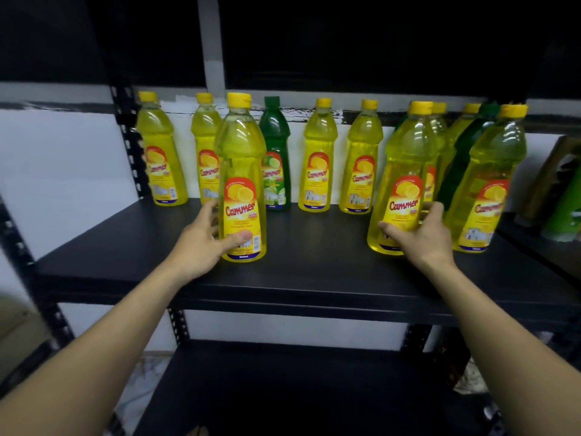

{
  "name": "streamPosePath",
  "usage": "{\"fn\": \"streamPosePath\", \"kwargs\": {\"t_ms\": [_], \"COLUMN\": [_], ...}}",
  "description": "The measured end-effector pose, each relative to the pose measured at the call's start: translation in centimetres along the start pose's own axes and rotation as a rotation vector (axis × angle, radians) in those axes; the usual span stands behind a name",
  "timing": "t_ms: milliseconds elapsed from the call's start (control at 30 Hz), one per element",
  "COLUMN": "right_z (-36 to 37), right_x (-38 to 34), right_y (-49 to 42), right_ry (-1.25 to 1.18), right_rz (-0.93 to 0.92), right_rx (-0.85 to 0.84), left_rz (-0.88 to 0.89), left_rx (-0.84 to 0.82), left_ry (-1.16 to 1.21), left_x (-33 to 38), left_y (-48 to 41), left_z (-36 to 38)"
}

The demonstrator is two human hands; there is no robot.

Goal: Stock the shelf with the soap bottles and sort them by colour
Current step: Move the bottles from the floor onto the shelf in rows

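Both hands grasp yellow "Cammer" soap bottles at the front of a black shelf (314, 272).

The left hand (201, 242) curls round the left front bottle (240, 171), with the thumb across the bottom of its label and the fingers behind. The right hand (423, 239) wraps the base of the right front bottle (407, 165), thumb to the left and fingers round the right side. Each label reads "Cammer" in red over a lemon picture; the smaller print is too blurred to read. Four more yellow bottles (317, 158) stand along the back with a green bottle (276, 146), whose label shows a lime, between them. At the right a far-right yellow bottle (485, 171) stands in front of a second green bottle (462, 158) and other yellow ones.
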State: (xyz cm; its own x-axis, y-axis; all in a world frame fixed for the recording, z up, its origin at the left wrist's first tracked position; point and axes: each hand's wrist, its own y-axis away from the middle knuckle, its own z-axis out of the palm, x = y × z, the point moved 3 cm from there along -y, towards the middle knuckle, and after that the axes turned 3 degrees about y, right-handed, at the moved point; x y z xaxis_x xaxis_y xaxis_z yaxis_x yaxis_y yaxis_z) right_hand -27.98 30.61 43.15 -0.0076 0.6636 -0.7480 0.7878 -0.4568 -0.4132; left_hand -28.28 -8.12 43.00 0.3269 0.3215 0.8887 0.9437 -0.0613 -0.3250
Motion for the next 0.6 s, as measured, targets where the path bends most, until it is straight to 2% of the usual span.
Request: {"fn": "streamPosePath", "kwargs": {"t_ms": [433,600], "right_z": [8.2,12.3], "right_x": [-9.0,-11.8], "right_y": [5.3,6.3], "right_ry": [-0.096,-0.100], "right_rz": [-0.242,-0.295], "right_rx": [-0.235,-0.271], "left_rz": [0.003,-0.008], "left_rx": [0.090,0.145], "left_ry": [-0.106,-0.129], "left_x": [-2.2,-3.6], "left_y": [-0.1,-0.3], "left_z": [-6.0,-9.0]}}
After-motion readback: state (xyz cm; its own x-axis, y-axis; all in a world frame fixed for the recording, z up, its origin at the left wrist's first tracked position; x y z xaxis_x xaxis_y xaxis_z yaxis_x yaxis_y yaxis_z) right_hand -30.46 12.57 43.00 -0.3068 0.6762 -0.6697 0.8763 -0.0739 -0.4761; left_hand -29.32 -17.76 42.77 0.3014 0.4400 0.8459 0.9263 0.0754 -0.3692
